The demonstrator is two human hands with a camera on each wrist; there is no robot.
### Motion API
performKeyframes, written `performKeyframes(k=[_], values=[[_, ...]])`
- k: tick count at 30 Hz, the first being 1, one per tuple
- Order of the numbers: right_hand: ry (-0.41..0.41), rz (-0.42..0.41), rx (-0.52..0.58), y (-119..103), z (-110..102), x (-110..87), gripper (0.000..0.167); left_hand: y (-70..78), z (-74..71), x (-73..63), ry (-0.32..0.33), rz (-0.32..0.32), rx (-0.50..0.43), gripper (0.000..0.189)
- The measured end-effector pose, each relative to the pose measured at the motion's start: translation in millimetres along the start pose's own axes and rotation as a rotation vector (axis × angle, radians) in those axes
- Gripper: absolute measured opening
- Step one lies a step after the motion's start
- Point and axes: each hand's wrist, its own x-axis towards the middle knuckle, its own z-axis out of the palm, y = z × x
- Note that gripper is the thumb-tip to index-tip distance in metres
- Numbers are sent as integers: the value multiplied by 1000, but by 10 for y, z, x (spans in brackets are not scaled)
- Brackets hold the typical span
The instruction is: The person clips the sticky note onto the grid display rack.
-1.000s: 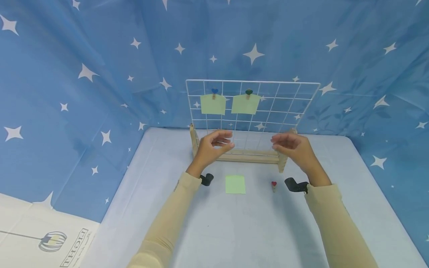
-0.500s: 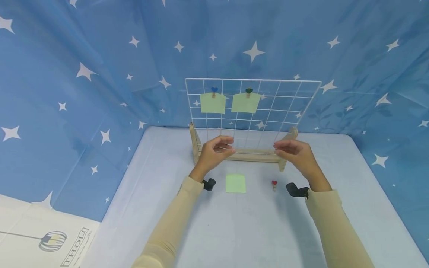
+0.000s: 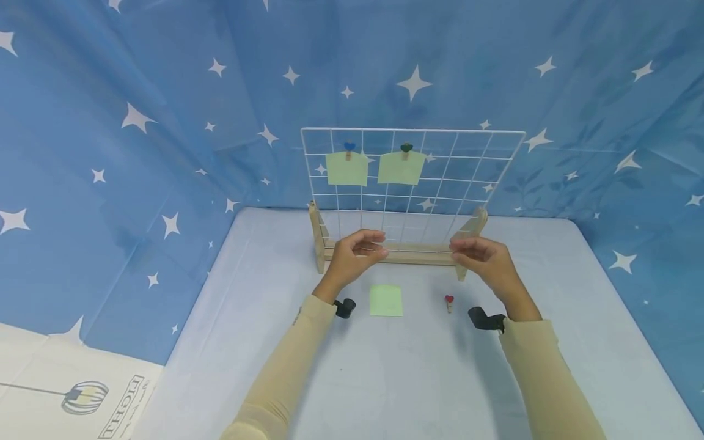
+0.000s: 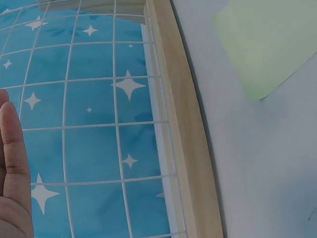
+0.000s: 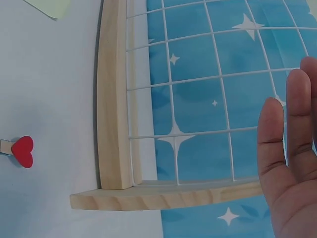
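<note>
My left hand point(image 3: 354, 255) hovers before the wooden base of the white wire grid point(image 3: 467, 177), fingers loosely bent and holding nothing. To its right my right hand point(image 3: 484, 260) hangs in the air, likewise holding nothing, near the stand's right foot point(image 3: 474, 225). Below and between them a pale green paper square point(image 3: 386, 300) lies flat on the table. A small wooden clothespin with a red heart point(image 3: 449, 303) lies to the paper's right; the right wrist view shows its heart point(image 5: 23, 151) up close.
Two green notes hang on the grid, the left note point(image 3: 347, 170) under a blue heart clip point(image 3: 349, 147) and the right note point(image 3: 401, 168) under a dark green one point(image 3: 406, 147). A star-printed blue curtain point(image 3: 220, 98) stands behind the pale tabletop point(image 3: 374, 379).
Both hands have come down slightly and closer toward the person, staying empty. The papers, clips and grid stay in place; the view shifts a little.
</note>
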Motion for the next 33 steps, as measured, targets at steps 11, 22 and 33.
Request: performKeyframes(k=[11,22,33], values=[[-3,38,-14,145,12,-72,24,-154,54,-79,-11,-12,-9,38],[-7,53,53,262,23,-137,28,-255,89,-148,-14,-62,-13,41],[-15,104,31,354,45,-188,31,-365,88,-229,6,-101,13,41]])
